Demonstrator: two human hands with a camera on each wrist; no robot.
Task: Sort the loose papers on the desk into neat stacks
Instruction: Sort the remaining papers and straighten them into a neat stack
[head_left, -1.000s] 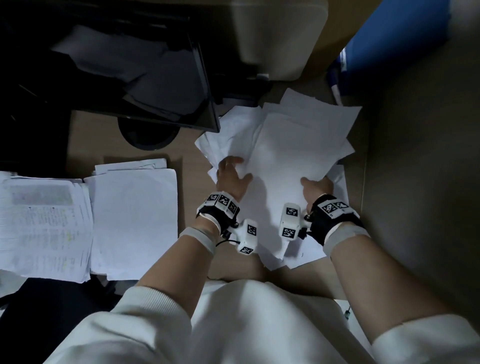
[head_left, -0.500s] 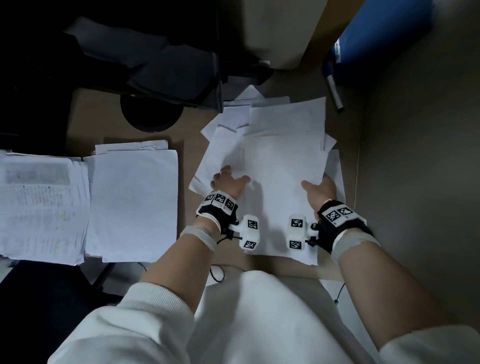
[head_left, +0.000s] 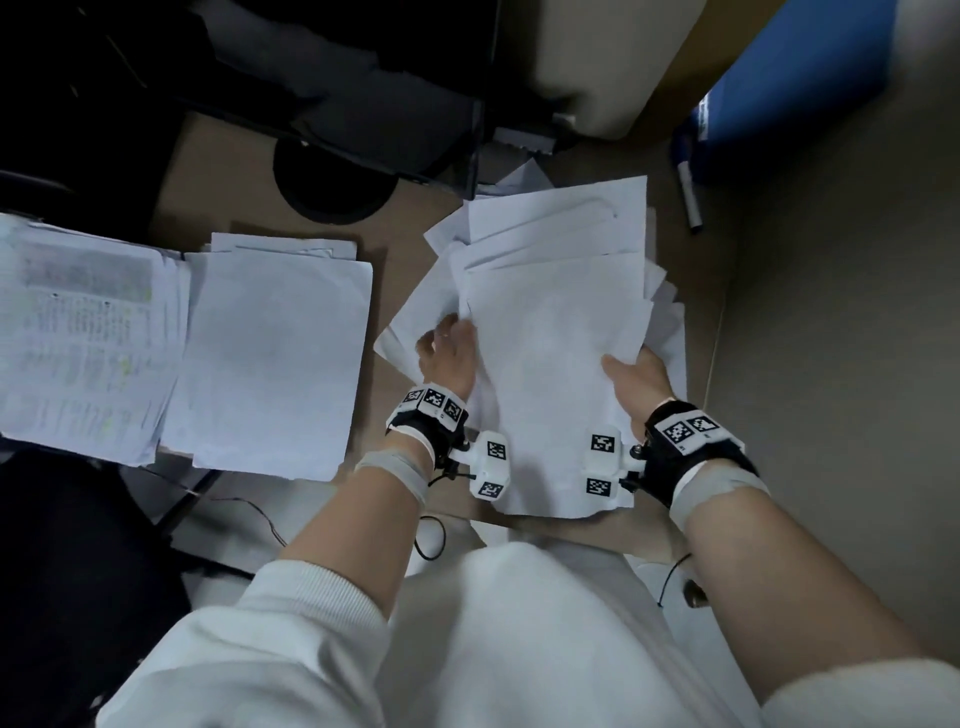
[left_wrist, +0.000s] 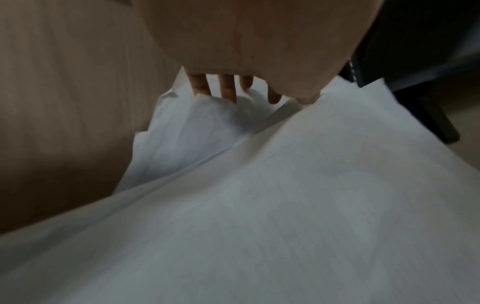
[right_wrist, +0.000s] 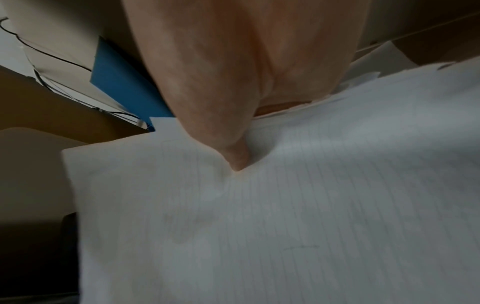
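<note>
White loose sheets of paper (head_left: 556, 332), fanned and uneven, lie on the brown wooden desk (head_left: 405, 270) at its right side, held between both hands.

Head view only: two squared stacks to the left, a blank white stack (head_left: 275, 358) and, beside it, a printed stack with text and yellow marks (head_left: 83, 338); a round black stand base (head_left: 332, 176) behind; a blue folder (head_left: 800, 78) and a pen (head_left: 688, 192) at far right.

Left wrist view only: the left hand (head_left: 449, 353) has four fingers (left_wrist: 228, 88) spread fairly straight, tips touching the lower sheets at the pile's left edge, the thumb at the edge of the top sheet. Blurred.

Right wrist view only: faint ruled lines on the top sheet (right_wrist: 285, 205); the thumb (right_wrist: 236, 152) of the right hand (head_left: 636, 376) presses down on it, denting the paper, while the other fingers go under the pile's right edge. Right hand grips the sheets, thumb above, fingers below.
</note>
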